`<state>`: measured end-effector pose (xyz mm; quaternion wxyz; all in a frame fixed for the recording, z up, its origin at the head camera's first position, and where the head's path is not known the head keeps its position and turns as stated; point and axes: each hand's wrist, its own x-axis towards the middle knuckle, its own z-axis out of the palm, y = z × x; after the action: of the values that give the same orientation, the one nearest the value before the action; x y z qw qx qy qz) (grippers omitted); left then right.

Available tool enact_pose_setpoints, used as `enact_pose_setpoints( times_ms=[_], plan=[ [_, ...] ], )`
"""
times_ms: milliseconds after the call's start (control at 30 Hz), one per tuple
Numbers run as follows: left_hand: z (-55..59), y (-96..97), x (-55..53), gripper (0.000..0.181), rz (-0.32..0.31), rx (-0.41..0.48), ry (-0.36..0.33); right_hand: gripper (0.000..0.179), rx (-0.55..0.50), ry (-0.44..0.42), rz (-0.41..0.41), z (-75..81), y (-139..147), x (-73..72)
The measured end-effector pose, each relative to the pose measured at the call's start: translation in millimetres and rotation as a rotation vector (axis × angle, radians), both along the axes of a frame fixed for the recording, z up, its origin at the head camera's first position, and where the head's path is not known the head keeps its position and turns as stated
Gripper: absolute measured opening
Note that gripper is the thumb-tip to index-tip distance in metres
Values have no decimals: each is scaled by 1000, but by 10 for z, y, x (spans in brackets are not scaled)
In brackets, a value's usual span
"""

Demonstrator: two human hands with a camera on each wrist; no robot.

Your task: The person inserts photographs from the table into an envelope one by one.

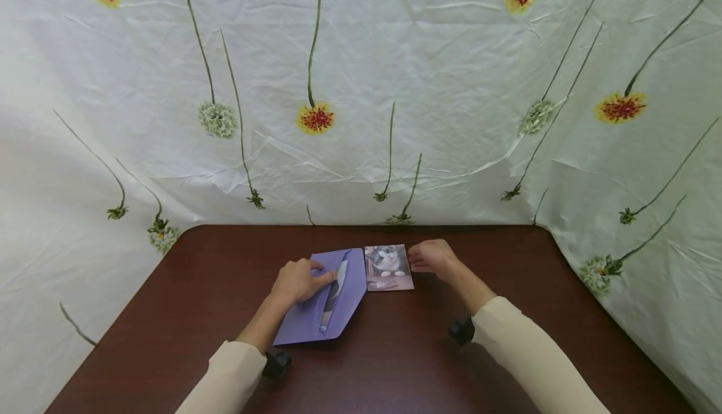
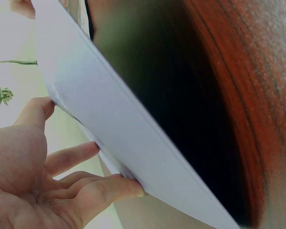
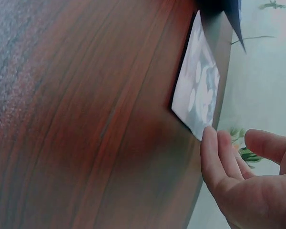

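Note:
A purple envelope (image 1: 350,298) lies on the table, its pointed flap spread toward the right and tilted a little off the surface. A picture card (image 1: 335,298) shows through its slit. My left hand (image 1: 298,280) rests on the envelope with spread fingers, the thumb by the slit; in the left wrist view, the fingertips touch the pale envelope (image 2: 109,105). To the right lies a square photo (image 1: 389,268) of a grey and white cat. Beside its right edge is my right hand (image 1: 433,257), fingers loosely extended, nothing held. In the right wrist view, the fingertips are at the photo's (image 3: 198,86) near corner.
The dark reddish-brown table (image 1: 389,364) has rounded far corners. A white cloth (image 1: 361,57) printed with flowers hangs behind it and along both sides. Dark wrist bands (image 1: 461,331) with cameras sit at both cream sleeves.

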<state>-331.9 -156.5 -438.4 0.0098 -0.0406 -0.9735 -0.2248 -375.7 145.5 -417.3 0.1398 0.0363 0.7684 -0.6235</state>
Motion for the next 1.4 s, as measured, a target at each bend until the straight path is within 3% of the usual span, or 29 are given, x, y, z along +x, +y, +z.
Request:
enact_pose_setpoints(
  times_ms=[233,433,833,1400],
  plan=[
    [4,-3,7,52,-1,4,7,40,19,-34,-31,-106,-14,-86],
    [8,-8,14,52,-2,-3,16,40,18,-50,-103,-166,-76,-219],
    [9,-9,23,52,4,4,12,45,77,-42,-183,-234,-180,-360],
    [-9,-3,2,53,7,-14,8,39,153,-36,-146,-301,-243,-445]
  ],
)
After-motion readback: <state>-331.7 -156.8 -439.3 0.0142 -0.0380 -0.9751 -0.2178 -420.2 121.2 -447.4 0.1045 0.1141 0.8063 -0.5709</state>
